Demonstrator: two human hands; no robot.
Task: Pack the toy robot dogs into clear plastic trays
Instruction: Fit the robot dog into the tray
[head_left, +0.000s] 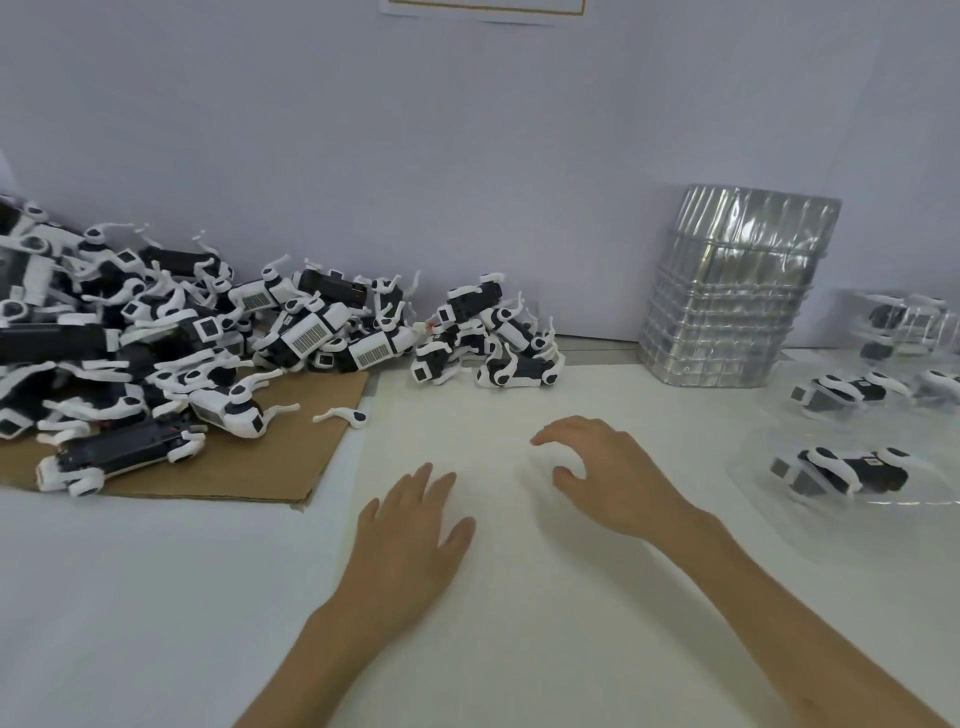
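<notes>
The toy robot dogs (156, 332) are hard plastic, white and black, with a slight sheen. Under them lies a sheet of brown cardboard (249, 467), matt and rough-edged. The work surface (545, 597) looks like smooth, matt white paper. The stack of trays (727, 296) is thin clear plastic, glossy and ribbed, catching the light like foil.

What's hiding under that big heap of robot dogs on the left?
A flat brown cardboard sheet lies under the heap of robot dogs, on the white table. Only its near edge and right corner show; the dogs cover the rest.
</notes>
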